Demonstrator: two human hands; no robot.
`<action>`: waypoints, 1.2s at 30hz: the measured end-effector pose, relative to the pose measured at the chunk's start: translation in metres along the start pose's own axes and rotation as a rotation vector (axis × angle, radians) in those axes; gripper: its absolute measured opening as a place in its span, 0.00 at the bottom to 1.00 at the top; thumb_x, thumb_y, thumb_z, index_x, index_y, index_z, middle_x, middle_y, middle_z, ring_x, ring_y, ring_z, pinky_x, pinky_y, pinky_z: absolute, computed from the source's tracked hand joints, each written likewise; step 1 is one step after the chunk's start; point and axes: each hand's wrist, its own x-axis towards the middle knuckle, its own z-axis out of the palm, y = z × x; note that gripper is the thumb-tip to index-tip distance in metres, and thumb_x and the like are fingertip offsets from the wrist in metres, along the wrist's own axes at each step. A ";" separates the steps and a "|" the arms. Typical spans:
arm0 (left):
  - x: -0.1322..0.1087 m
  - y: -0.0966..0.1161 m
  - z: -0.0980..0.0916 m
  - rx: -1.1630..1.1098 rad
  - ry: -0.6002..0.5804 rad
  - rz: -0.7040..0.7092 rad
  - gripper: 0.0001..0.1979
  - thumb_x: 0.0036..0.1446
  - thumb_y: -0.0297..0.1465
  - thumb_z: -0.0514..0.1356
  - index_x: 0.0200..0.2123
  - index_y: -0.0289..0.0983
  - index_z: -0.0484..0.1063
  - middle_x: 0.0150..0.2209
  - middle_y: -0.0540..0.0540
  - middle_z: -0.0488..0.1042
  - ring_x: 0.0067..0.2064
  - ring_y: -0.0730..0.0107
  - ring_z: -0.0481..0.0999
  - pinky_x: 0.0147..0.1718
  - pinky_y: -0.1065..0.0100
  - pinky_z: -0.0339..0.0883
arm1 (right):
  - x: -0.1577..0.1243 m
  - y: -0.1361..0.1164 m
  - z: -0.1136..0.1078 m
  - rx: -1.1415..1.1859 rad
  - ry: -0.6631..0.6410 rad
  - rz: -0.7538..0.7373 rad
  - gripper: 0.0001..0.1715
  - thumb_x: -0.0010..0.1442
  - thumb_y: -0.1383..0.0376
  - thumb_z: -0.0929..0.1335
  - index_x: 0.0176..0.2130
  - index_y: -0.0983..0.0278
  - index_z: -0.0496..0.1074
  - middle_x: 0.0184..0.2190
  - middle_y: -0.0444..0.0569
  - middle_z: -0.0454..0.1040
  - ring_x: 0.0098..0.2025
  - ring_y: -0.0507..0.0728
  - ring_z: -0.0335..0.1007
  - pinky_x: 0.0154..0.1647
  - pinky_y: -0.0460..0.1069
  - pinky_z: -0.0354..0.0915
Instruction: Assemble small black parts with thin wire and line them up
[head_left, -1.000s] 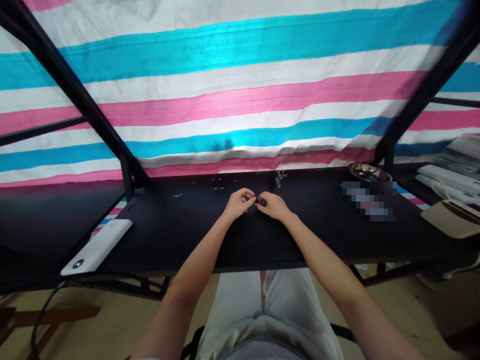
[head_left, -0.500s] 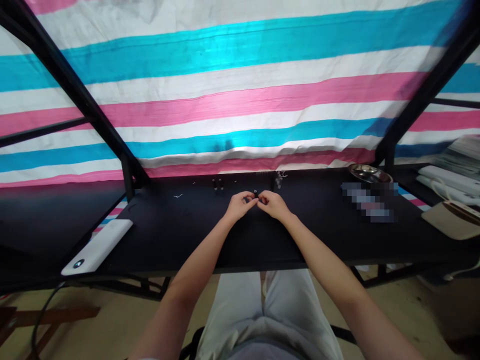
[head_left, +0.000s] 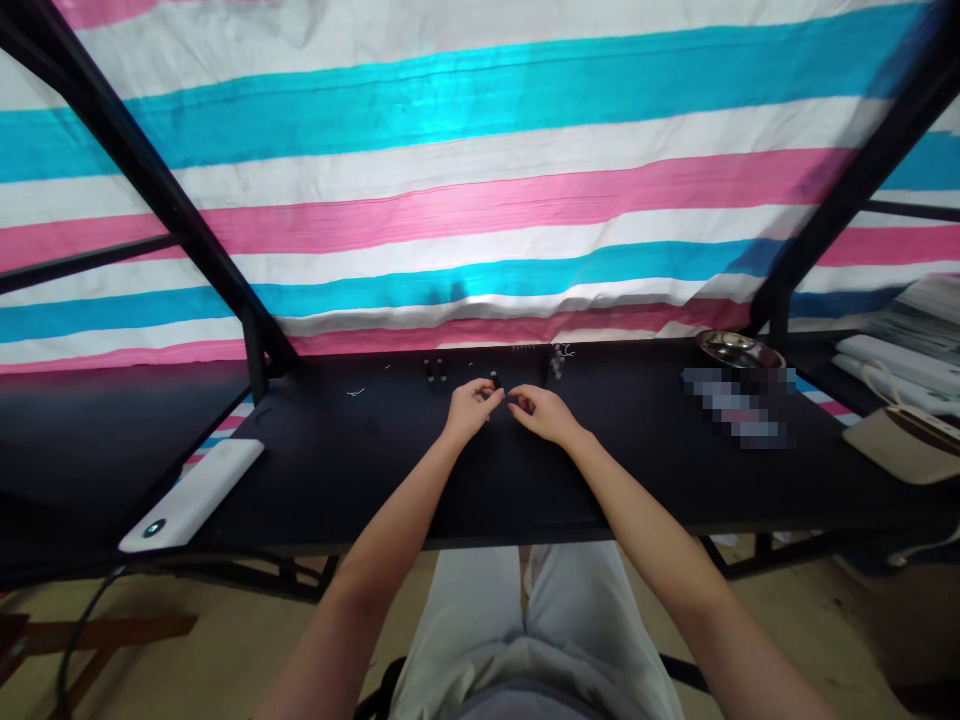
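Over the middle of the black table (head_left: 360, 460), my left hand (head_left: 472, 408) is closed in a pinch around a small black piece with a pale round tip (head_left: 494, 381); its exact kind is too small to make out. Just to the right, with a narrow gap between, is my right hand (head_left: 543, 412). Its fingers are curled, thumb and forefinger close together; whatever they hold, if anything, is too small to see. Beyond the left hand stand two small dark pieces with pale ends (head_left: 435, 371). A cluster of small pale pieces (head_left: 557, 362) lies beyond the right hand.
A white oblong device (head_left: 196, 495) lies at the table's left edge. Toward the right sit a shiny metal dish (head_left: 741, 350), a blurred-out item (head_left: 735, 405) and a beige pouch (head_left: 900, 440). Black frame posts (head_left: 847, 175) and a striped sheet (head_left: 480, 200) bound the back.
My hands were together at the small black piece and are now slightly apart. The left hand has shifted a little left with the piece, whose tip shows more clearly.
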 end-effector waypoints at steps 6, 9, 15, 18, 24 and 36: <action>0.020 -0.015 -0.019 0.232 0.129 -0.085 0.10 0.43 0.36 0.61 0.20 0.35 0.66 0.17 0.51 0.67 0.16 0.76 0.65 0.18 0.74 0.58 | 0.002 0.003 -0.002 0.010 0.001 0.043 0.13 0.57 0.64 0.63 0.42 0.64 0.70 0.31 0.46 0.72 0.29 0.50 0.64 0.33 0.45 0.60; 0.028 -0.016 -0.025 0.565 0.191 -0.125 0.07 0.43 0.34 0.60 0.21 0.36 0.68 0.20 0.48 0.70 0.25 0.68 0.72 0.26 0.71 0.62 | 0.002 0.003 -0.001 0.011 -0.011 0.048 0.13 0.57 0.64 0.63 0.41 0.63 0.71 0.32 0.47 0.73 0.29 0.51 0.65 0.33 0.46 0.61; 0.041 -0.013 -0.029 0.924 0.164 -0.263 0.10 0.48 0.36 0.57 0.32 0.38 0.73 0.34 0.42 0.76 0.38 0.57 0.75 0.35 0.64 0.65 | 0.002 0.002 -0.002 0.014 -0.031 0.040 0.12 0.57 0.65 0.62 0.40 0.63 0.72 0.33 0.47 0.74 0.30 0.51 0.66 0.33 0.46 0.61; 0.045 -0.014 -0.028 0.957 0.149 -0.309 0.10 0.49 0.35 0.56 0.34 0.38 0.73 0.36 0.40 0.75 0.40 0.55 0.75 0.36 0.63 0.66 | 0.002 0.001 -0.003 0.013 -0.033 0.046 0.12 0.57 0.65 0.62 0.40 0.63 0.72 0.33 0.47 0.74 0.30 0.51 0.67 0.33 0.46 0.61; 0.050 -0.018 -0.025 0.968 0.182 -0.349 0.12 0.53 0.35 0.54 0.36 0.37 0.74 0.38 0.39 0.75 0.42 0.55 0.74 0.38 0.62 0.67 | 0.003 0.002 -0.003 0.011 -0.037 0.059 0.12 0.57 0.65 0.62 0.40 0.63 0.72 0.33 0.47 0.74 0.30 0.51 0.67 0.34 0.46 0.61; 0.056 -0.020 -0.028 0.937 0.219 -0.375 0.12 0.53 0.36 0.55 0.37 0.38 0.74 0.39 0.39 0.75 0.42 0.56 0.75 0.38 0.61 0.67 | 0.003 0.004 -0.002 0.004 -0.037 0.064 0.13 0.57 0.65 0.62 0.41 0.63 0.71 0.33 0.47 0.74 0.31 0.51 0.67 0.34 0.46 0.62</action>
